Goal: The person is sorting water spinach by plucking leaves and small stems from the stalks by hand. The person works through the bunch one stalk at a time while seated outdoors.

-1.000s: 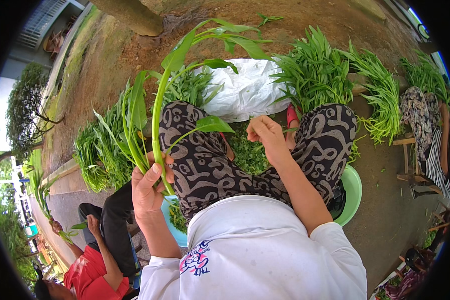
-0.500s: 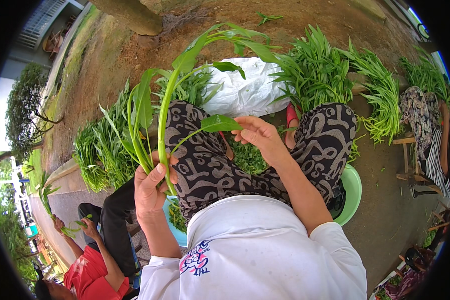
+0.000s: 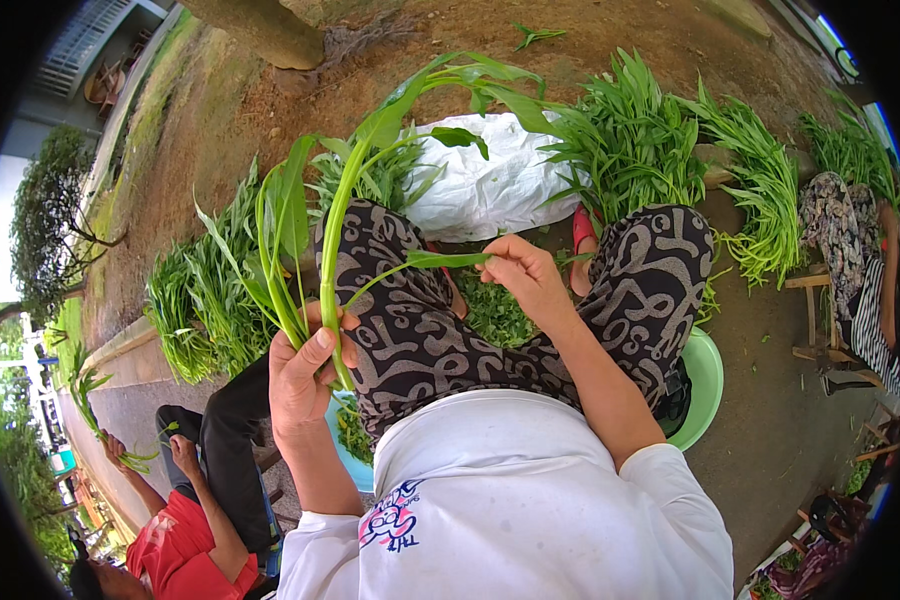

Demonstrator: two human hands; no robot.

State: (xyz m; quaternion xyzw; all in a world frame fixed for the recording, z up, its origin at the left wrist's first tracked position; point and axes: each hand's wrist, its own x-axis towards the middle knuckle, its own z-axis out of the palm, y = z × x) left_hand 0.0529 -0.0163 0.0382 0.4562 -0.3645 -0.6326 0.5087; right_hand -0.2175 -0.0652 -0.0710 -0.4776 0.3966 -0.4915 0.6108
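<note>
**Leaf pinched out to the side of the stalk**

Head view: my left hand (image 3: 305,375) is clenched round the base of a long green stalk (image 3: 342,235) at seven o'clock, the stalk arching up toward twelve. My right hand (image 3: 525,280), lower a second ago, has risen to centre and now pinches a side leaf (image 3: 440,260) drawn out level from the stalk. Bundled greens (image 3: 630,150) lie at one o'clock beside a white sack (image 3: 490,185). By my judgement the leaf is about to be stripped.

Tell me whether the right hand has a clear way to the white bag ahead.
Probably yes: the right hand pinches only a leaf, and the white bag lies just beyond the knees, nothing between.
</note>
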